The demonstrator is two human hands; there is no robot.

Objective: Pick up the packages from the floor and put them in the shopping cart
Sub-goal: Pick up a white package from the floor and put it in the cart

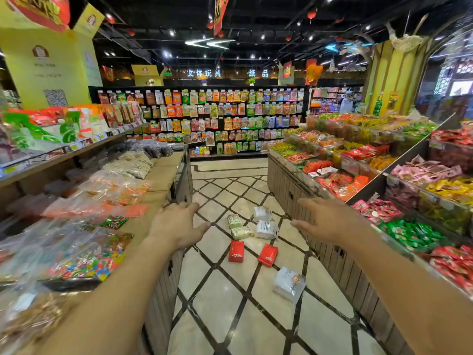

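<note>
Packages [256,237] scattered lengthwise along aisle floor [225,303]

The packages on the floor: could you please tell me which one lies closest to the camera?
The white package with orange lettering, lying alone below the two red packages; all the others sit farther up the aisle.

Tiled floor [230,316]: seven packages lying loose; two green [234,221], three white [266,229], two red [236,251] between.
</note>
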